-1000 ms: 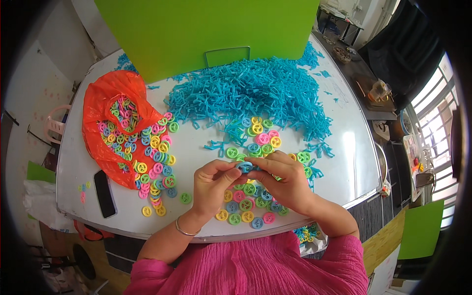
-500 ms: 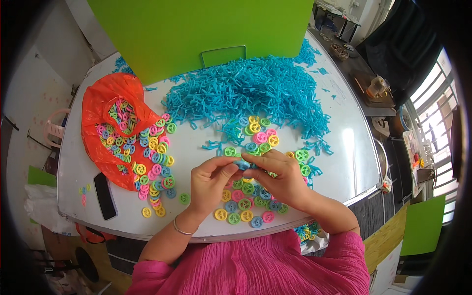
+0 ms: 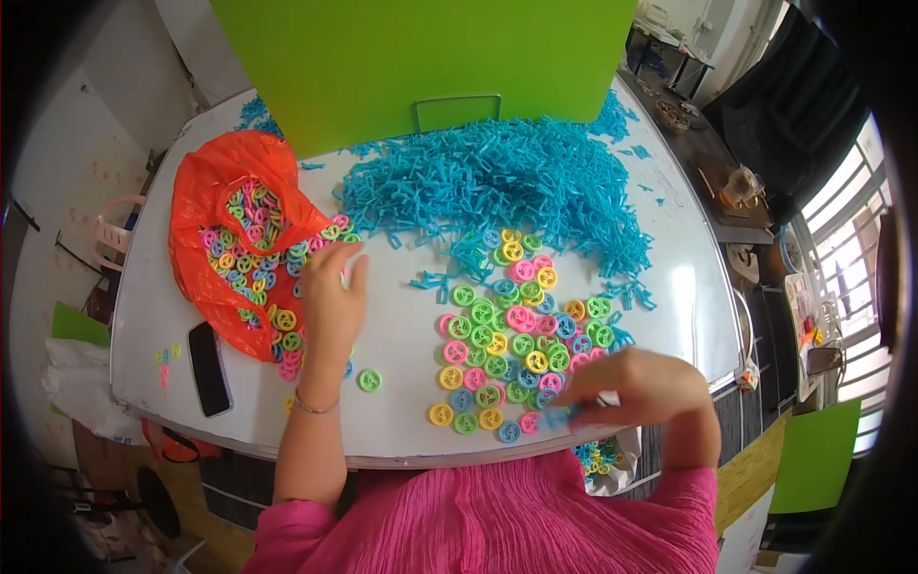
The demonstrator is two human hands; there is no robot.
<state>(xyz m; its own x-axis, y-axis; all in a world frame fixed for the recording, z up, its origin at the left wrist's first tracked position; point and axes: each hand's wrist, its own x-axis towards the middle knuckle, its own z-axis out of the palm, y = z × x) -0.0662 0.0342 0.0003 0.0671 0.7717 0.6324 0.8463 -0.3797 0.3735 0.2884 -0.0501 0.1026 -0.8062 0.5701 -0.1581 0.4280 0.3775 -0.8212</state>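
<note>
So, red bag [image 3: 215, 172]: slumped open on the left of the table, full of pink, yellow, green and blue wheel-shaped discs [image 3: 253, 230], some spilling from its right side.
Pale bag [image 3: 626, 457]: below the near table edge, holding small pieces in blue, yellow and green.
Left hand [image 3: 335, 297]: beside the spill, fingers loosely curved, thumb apart; whether it touches a disc cannot be told.
Right hand [image 3: 631, 387]: blurred, at the near right corner of the loose discs, fingers closed on a blue piece [image 3: 555, 418].
Loose discs [image 3: 496, 365]: spread over the table's middle, many touching or overlapping.
White table [image 3: 397, 416]: also bears a dark phone [image 3: 210, 368] beside the red bag and a heap of blue plastic pieces [image 3: 497, 187] before a green panel [image 3: 421, 57] with a metal handle [image 3: 457, 99].
Room: pink chair [image 3: 120, 230] at left; dark counter and barred window [image 3: 846, 215] at right.
</note>
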